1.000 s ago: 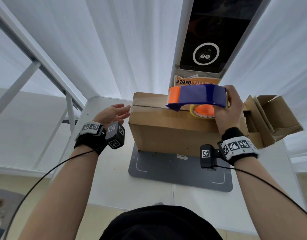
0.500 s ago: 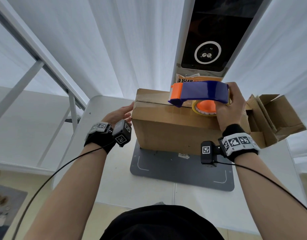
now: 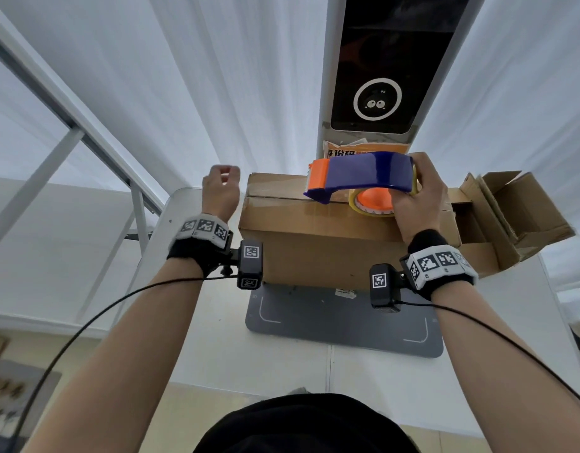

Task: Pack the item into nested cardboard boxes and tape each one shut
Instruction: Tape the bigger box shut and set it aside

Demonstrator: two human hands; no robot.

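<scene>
A large closed cardboard box (image 3: pixel 314 253) stands on a grey mat (image 3: pixel 341 325) on the white table. My right hand (image 3: pixel 419 197) grips a blue and orange tape dispenser (image 3: pixel 360 176) with a yellowish tape roll, resting on the box's top over the flap seam. My left hand (image 3: pixel 220 191) hovers just left of the box's left end, fingers curled loosely, holding nothing and apart from the box. Both wrists wear marker bands with small black tracker blocks and cables.
A smaller open cardboard box (image 3: pixel 511 220) lies tilted at the right of the large one. Behind stands a tall white post with a black screen (image 3: pixel 377 67) and an orange label. White curtains hang at the back; a white metal frame (image 3: pixel 69 132) runs at the left.
My left hand has lifted away from the box's left end and curled its fingers. The right hand and dispenser stay on the box top, almost unmoved.
</scene>
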